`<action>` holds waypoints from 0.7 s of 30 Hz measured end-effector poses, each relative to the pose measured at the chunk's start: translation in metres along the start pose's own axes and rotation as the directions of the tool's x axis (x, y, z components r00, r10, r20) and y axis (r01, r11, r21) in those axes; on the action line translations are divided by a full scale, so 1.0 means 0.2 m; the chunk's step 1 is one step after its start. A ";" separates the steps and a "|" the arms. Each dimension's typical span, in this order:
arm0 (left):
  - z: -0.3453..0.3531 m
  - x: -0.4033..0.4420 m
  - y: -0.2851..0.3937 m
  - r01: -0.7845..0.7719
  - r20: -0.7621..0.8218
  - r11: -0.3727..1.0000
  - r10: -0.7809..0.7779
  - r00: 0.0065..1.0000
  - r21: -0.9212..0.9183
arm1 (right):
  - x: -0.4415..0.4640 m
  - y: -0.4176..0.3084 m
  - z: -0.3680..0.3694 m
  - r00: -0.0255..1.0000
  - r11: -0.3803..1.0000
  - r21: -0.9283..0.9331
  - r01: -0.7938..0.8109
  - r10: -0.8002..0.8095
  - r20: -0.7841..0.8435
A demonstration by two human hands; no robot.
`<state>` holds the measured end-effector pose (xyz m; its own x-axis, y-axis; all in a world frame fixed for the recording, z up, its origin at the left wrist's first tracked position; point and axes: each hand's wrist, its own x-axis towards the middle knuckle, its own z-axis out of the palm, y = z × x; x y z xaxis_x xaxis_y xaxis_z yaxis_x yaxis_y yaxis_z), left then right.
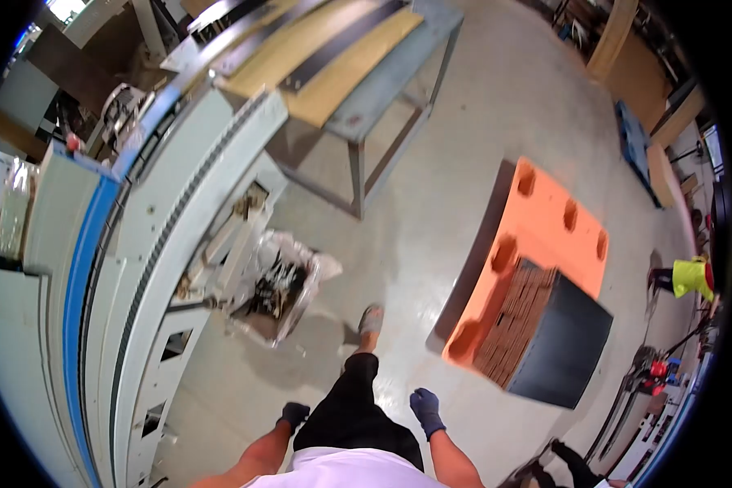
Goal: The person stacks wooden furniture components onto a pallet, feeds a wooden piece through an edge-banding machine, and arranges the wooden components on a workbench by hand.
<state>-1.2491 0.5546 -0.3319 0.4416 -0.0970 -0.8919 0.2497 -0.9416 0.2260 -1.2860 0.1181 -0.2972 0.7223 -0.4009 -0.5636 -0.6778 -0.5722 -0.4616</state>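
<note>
My left hand (295, 413), in a dark glove, hangs low beside my left thigh, away from any object. Its fingers are too small and dark to make out. My right hand (424, 405), in a blue-grey glove, hangs to the right of my legs with its fingers curled in; whether anything is inside cannot be seen. Right of it, an orange pallet (545, 203) lies on the floor with a stack of dark-topped, brown-edged panels (561, 342). My foot in a grey shoe (372, 318) is on the floor ahead.
A long machine (150, 236) with a blue edge runs along the left. Beside it stands a plastic-lined bin (281, 297) of scraps. A metal table (366, 98) holds boards ahead. At the right are a person in a yellow vest (691, 278) and a blue pallet (636, 150).
</note>
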 end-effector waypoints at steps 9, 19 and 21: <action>-1.10 0.77 1.22 -0.492 -0.495 0.783 0.622 0.607 0.380 | 0.94 -0.27 -1.15 0.965 0.999 -0.033 0.032 -0.040 -0.261; -2.71 0.61 2.78 -0.736 -0.897 0.527 -0.134 0.422 -0.425 | 2.25 -0.46 -1.90 0.896 0.909 -0.269 0.318 -0.381 -0.229; -2.79 0.68 2.85 -0.659 -0.823 0.502 -0.253 0.508 -0.561 | 2.55 -0.56 -2.09 0.791 0.799 -0.352 0.488 -0.575 -0.209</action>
<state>-0.5661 0.1841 -0.1068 0.8708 0.4542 -0.1882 0.3176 -0.2275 0.9205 -0.7843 -0.3207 -0.2469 0.9899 -0.1370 -0.0370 -0.1403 -0.9044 -0.4030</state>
